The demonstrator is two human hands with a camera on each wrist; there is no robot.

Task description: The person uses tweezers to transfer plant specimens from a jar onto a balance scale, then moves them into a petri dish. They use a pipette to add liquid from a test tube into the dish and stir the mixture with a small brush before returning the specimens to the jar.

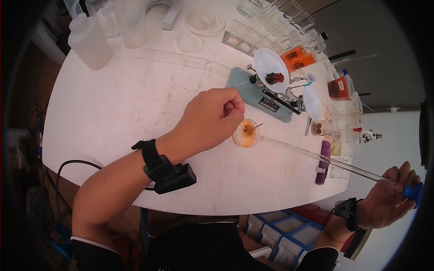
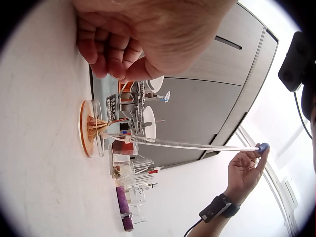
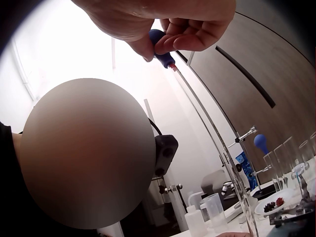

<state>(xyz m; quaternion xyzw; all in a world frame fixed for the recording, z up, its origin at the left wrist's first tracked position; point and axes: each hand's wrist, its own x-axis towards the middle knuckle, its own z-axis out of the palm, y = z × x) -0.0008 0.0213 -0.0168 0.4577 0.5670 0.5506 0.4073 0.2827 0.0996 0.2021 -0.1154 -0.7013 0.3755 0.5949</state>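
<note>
Closest to the head camera I have a black shirt (image 1: 194, 244), and just past it the near edge of a white table (image 1: 113, 113). From the left a bare forearm crosses the table, a black wrist unit (image 1: 174, 178) strapped to it. On my feed the left hand (image 1: 203, 117) hangs above the table beside a small dish (image 1: 246, 146), its fingers loosely curled, and I see nothing in their grasp.

Off to the near right, raised beyond the table's edge, the right hand (image 1: 384, 203) pinches a blue bulb (image 1: 412, 193) between thumb and fingers. A long glass pipette (image 1: 334, 161) runs from that bulb back towards the left, its tip at the dish's right side; I can't tell whether glass and dish touch. Inside the dish I make out a pale brown tuft (image 1: 249, 130) in yellowish liquid, a thin stem leaning right.

Farther back stands a teal balance (image 1: 242, 86). Dark and red pieces (image 1: 274, 78) lie in its left pan (image 1: 266, 58); a second white pan (image 1: 312, 103) sits to its right. Upright glass tubes and a vessel of orange liquid (image 1: 298, 58) are behind it. A purple block (image 1: 323, 162) lies on the right, a plastic bottle (image 1: 90, 45) stands far left.
</note>
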